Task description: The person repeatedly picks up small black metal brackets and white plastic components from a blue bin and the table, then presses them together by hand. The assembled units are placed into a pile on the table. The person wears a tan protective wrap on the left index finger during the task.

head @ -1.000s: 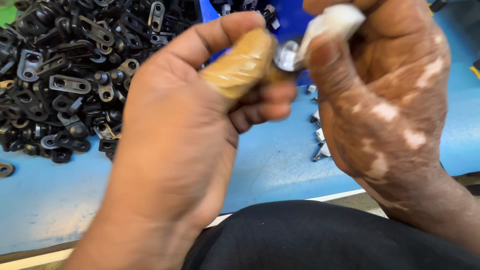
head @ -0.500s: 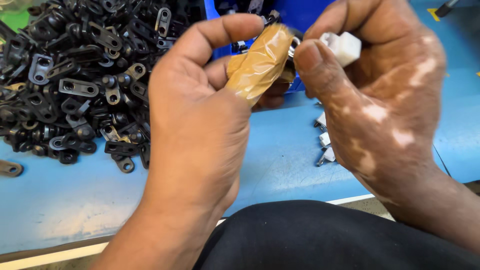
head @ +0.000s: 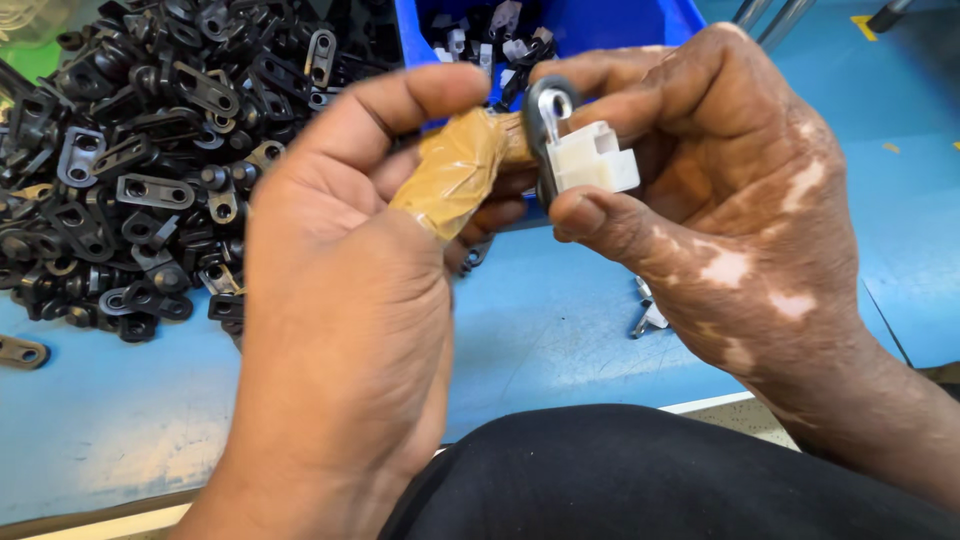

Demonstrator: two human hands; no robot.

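Observation:
My right hand (head: 740,200) pinches a small white plastic block (head: 592,160) with a black metal eyelet tab (head: 547,118) against it, held between thumb and forefinger. My left hand (head: 340,300) is beside it, fingers curled. Its forefinger is wrapped in tan tape (head: 455,170) and its tip touches the black tab from the left. Both hands hover above the blue tabletop (head: 560,330), in front of the blue bin (head: 600,30).
A big heap of black metal tabs (head: 140,150) lies on the table at the left. The blue bin at the back holds several assembled pieces. A few small white-and-metal parts (head: 645,318) lie under my right hand. My dark-clothed knee (head: 620,480) fills the bottom.
Both hands have dropped lower in view and turned. The white block with its black tab now faces me, and my taped finger has come up against the tab.

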